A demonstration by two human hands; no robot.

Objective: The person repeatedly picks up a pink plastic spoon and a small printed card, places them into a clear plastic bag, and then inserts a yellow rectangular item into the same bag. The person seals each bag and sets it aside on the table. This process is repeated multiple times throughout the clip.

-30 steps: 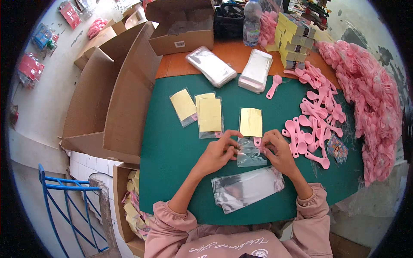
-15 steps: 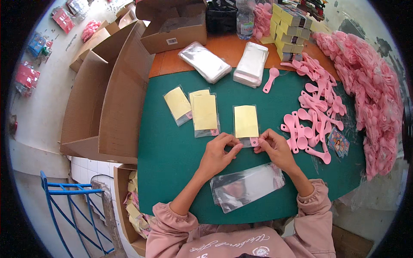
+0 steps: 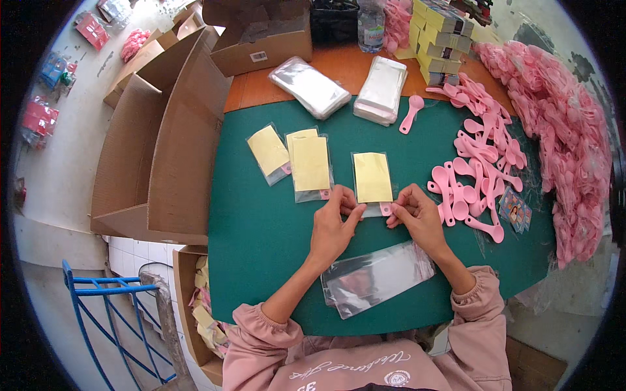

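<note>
Between my hands lies a clear plastic bag [image 3: 372,210] with a yellow card [image 3: 372,177] inside. The tip of a pink spoon handle shows at its near end. My left hand [image 3: 334,225] pinches the bag's near left corner, thumb and forefinger together. With closed fingers, my right hand [image 3: 420,218] grips the near right corner beside the handle tip. Several similar bags with yellow cards [image 3: 310,163] lie to the left, two of them overlapping. Flat clear empty bags [image 3: 378,277] rest on the green mat just in front of me.
Loose pink spoons [image 3: 482,169] cover the right side of the green mat [image 3: 261,260], beside small picture cards [image 3: 515,210]. Bagged spoons [image 3: 548,124] heap at far right. Bag stacks [image 3: 310,88], card bundles [image 3: 443,39] and a bottle [image 3: 371,29] stand behind. Cardboard boxes [image 3: 186,143] line the left.
My left hand has shifted slightly up along the bag's near edge, its fingers closer to the card. The whole view has tilted a little; both hands stay at the same bag.
</note>
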